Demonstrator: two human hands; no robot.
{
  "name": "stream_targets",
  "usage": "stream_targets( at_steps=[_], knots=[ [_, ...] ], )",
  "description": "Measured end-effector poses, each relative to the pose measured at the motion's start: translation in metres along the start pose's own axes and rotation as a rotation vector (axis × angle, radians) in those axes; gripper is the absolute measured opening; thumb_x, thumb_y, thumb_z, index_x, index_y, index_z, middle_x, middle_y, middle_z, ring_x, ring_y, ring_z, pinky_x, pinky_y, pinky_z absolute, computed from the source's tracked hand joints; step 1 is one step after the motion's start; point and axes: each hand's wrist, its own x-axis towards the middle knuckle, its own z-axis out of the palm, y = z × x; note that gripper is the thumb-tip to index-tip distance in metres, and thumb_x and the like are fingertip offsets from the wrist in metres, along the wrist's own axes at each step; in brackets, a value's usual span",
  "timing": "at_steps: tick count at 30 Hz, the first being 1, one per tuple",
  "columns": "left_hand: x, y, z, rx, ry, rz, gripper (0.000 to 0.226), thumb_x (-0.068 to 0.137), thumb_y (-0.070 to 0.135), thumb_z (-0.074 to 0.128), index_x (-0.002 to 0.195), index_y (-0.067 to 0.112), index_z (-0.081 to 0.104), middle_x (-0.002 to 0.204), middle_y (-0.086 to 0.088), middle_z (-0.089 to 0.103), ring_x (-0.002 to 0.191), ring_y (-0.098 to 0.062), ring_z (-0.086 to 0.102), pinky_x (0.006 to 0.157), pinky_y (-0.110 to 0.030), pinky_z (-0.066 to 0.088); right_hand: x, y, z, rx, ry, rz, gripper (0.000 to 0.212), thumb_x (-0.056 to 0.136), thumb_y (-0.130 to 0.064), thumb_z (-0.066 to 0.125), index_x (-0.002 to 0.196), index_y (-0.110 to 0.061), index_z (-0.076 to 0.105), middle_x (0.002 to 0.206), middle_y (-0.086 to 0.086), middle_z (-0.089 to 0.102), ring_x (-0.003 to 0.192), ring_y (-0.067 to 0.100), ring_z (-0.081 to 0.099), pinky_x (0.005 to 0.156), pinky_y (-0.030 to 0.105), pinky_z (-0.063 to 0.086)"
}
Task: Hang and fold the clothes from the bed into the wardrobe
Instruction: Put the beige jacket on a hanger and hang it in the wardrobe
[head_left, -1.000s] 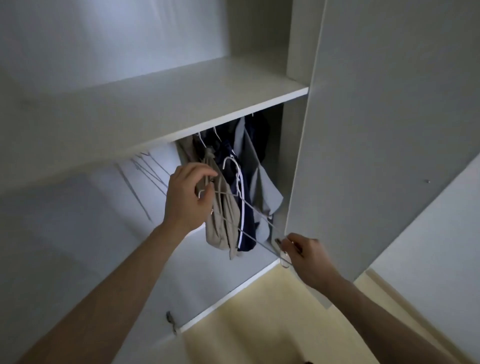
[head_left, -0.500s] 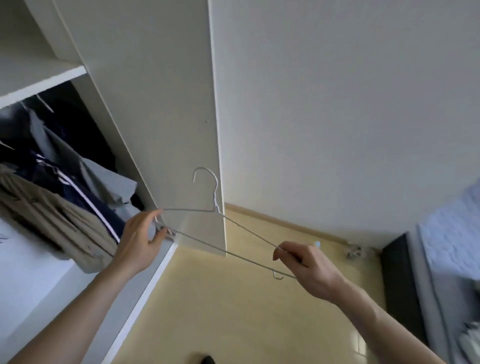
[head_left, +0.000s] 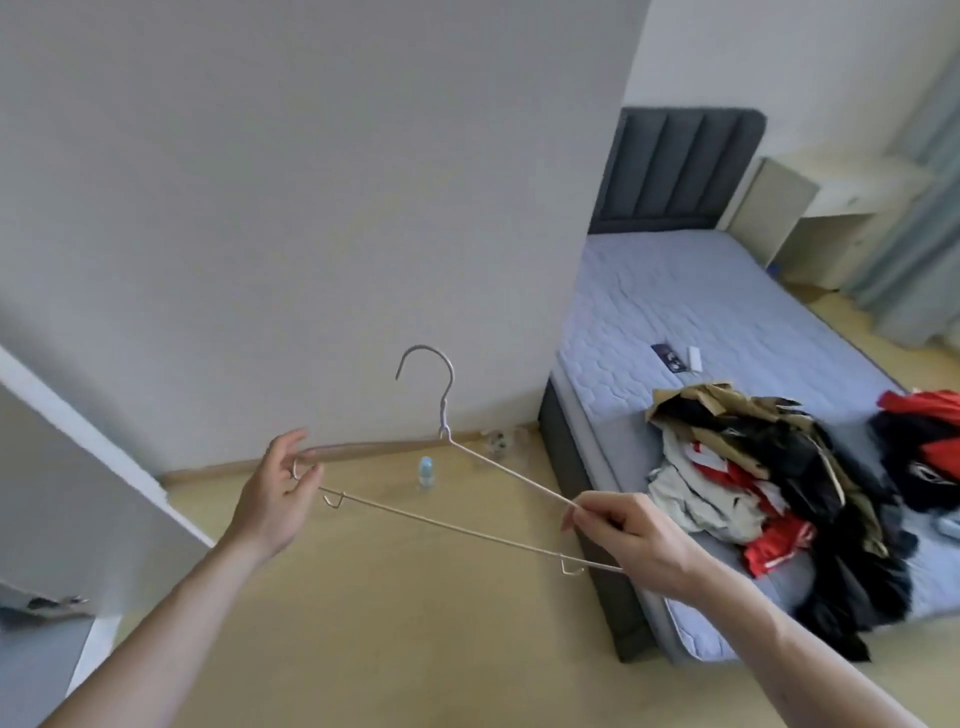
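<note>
Between both hands hangs a wire hanger (head_left: 452, 467), now carried away from the wardrobe: right hand (head_left: 631, 540) pinches its end, left hand (head_left: 275, 493) fingers loose. Clothes (head_left: 769, 478) wait right, on the bed (head_left: 675, 291).

Pale silver-grey wire hanger (head_left: 470, 467). Lilac-blue quilted mattress (head_left: 691, 306) with honeycomb stitching, framed by a dark grey bed (head_left: 576, 488) with a vertically ribbed headboard. On the mattress, a heap of clothes (head_left: 769, 499) in black, tan, cream and red with white print; beyond the heap, another red-and-black garment (head_left: 930, 447). Yellow-beige floor (head_left: 415, 623). Off-white wall (head_left: 311, 208). Small pale blue bottle (head_left: 426, 470) left of the bed.
</note>
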Motion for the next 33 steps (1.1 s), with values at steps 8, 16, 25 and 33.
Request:
stream_targets(
  at_steps=[8, 16, 25, 33],
  knots=[
    [0.046, 0.098, 0.153, 0.048, -0.165, 0.075, 0.022, 0.102, 0.011, 0.059, 0.092, 0.025, 0.073, 0.095, 0.004, 0.076, 0.097, -0.023, 0.070, 0.087, -0.033, 0.052, -0.052, 0.103, -0.078, -0.160, 0.191, 0.261, 0.041, 0.092, -0.062, 0.045, 0.078, -0.031, 0.069, 0.060, -0.017, 0.060, 0.056, 0.006, 0.053, 0.053, 0.019, 0.039],
    [0.104, 0.164, 0.330, 0.044, -0.419, 0.043, 0.023, 0.098, 0.008, 0.063, 0.090, 0.023, 0.078, 0.089, 0.003, 0.078, 0.097, -0.027, 0.069, 0.086, -0.031, 0.050, -0.038, 0.212, -0.141, -0.147, 0.235, 0.471, 0.021, 0.098, -0.041, 0.057, 0.083, -0.035, 0.070, 0.074, -0.026, 0.066, 0.065, 0.000, 0.059, 0.053, 0.019, 0.038],
    [0.183, 0.190, 0.518, 0.013, -0.618, -0.094, 0.036, 0.092, -0.007, 0.057, 0.092, 0.024, 0.073, 0.098, 0.001, 0.076, 0.098, -0.024, 0.068, 0.095, -0.048, 0.054, 0.022, 0.344, -0.234, 0.072, 0.359, 0.625, 0.037, 0.097, -0.033, 0.064, 0.064, -0.018, 0.057, 0.055, -0.009, 0.047, 0.052, 0.004, 0.038, 0.056, 0.029, 0.035],
    [0.225, 0.229, 0.658, 0.403, -0.843, -0.172, 0.028, 0.094, 0.009, 0.055, 0.116, 0.017, 0.071, 0.123, -0.004, 0.071, 0.116, -0.024, 0.064, 0.101, -0.030, 0.049, 0.025, 0.443, -0.311, 0.117, 0.512, 0.819, 0.035, 0.094, -0.030, 0.065, 0.060, -0.023, 0.061, 0.051, -0.004, 0.053, 0.047, 0.005, 0.043, 0.053, 0.030, 0.039]
  ],
)
